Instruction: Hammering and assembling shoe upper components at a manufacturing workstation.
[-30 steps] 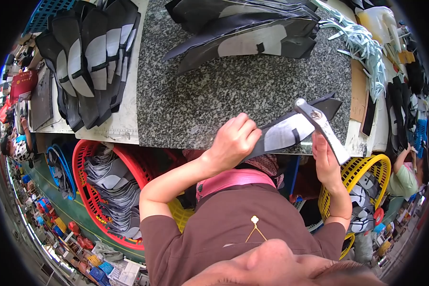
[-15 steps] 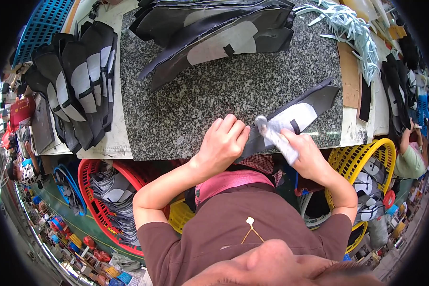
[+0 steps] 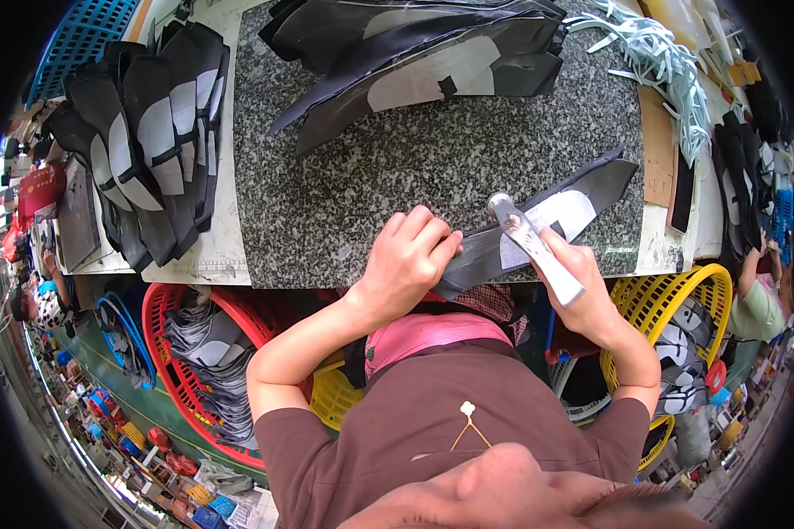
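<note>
A black, flexible shoe-upper-like piece with a white patch [image 3: 605,183] lies slantwise at the near right of the speckled stone slab [image 3: 353,185]. At its left end my left hand [image 3: 408,257] is closed, fingers pinching the piece's edge. My right hand [image 3: 582,275] grips a metal hammer [image 3: 538,242]. The hammer head is above the piece's upper edge, near the white patch; whether it touches cannot be told. Part of the piece is hidden behind the hammer and right hand.
A stack of similar black pieces [image 3: 432,75] lies at the slab's far side, with more overlapping at left [image 3: 141,132]. Pale blue strips [image 3: 670,66] lie far right. A red basket [image 3: 161,353] and a yellow basket [image 3: 719,291] stand below the table edge. Other people work at both sides.
The hammer, blurred before, now shows sharply, and its head is slightly higher and to the right. My left hand keeps its place at the piece's left end. The whole view has shifted a little.
</note>
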A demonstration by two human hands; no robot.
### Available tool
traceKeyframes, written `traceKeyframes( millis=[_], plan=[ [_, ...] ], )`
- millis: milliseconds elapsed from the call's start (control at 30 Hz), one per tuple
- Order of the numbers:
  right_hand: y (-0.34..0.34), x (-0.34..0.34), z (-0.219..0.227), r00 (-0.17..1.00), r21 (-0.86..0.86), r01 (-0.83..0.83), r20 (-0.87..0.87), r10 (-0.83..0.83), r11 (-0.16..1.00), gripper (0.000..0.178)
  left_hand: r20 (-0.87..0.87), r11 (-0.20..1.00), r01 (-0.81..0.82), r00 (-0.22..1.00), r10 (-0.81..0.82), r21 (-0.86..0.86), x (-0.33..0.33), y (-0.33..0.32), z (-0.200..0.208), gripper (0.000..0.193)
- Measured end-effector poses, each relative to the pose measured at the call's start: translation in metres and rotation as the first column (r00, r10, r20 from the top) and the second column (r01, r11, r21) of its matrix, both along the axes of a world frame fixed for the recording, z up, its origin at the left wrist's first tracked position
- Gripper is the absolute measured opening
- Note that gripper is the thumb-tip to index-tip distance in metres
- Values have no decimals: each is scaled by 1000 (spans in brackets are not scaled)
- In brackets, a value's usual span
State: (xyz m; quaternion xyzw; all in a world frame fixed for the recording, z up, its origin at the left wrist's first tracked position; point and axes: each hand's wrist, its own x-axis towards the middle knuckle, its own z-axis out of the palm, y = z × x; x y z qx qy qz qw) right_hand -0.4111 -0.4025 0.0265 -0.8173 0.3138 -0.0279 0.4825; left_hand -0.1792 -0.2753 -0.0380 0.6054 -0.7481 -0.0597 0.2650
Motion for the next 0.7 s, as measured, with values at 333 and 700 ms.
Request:
traceKeyframes(
  millis=[333, 700],
  plan=[
    [5, 7, -9, 996, 125, -32, -76, 42, 992, 7, -315, 970, -186, 922, 227, 155, 7, 11, -3, 14],
    [7, 14, -5, 994, 54, -103, 25, 102, 993, 12, -101, 996, -78, 992, 73, -41, -6, 20, -9, 18]
  ],
)
